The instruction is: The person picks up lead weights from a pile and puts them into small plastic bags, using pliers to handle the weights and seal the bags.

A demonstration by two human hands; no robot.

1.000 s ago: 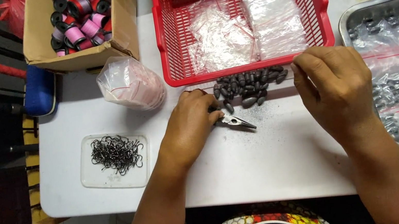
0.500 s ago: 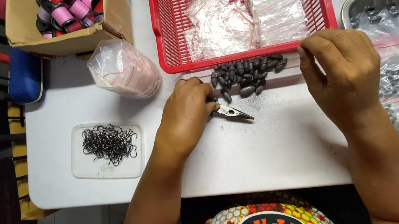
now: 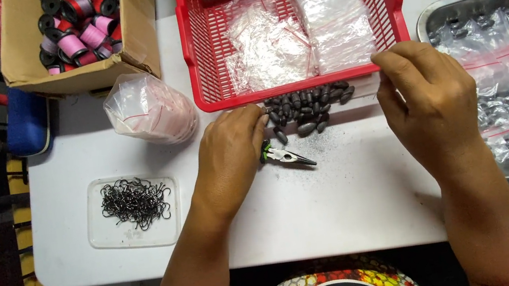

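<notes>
Dozens of dark bullet-shaped sinkers (image 3: 306, 108) lie heaped just below the red basket (image 3: 202, 51). The left hand (image 3: 230, 156) covers the pile's left edge, fingers curled, possibly pinching one; its grip is hidden. Small pliers (image 3: 288, 155) lie beside it. The right hand (image 3: 431, 101) holds a clear bag edge near the basket's corner.

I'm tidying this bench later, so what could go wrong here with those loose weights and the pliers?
The dark sinkers lie loose in a heap right against the red basket; the left hand beside them could scatter them. The small pliers lie under that hand's fingertips, point outward, so they may get knocked. The right hand seems to pinch a thin clear bag at the basket's edge; it could slip.
</notes>
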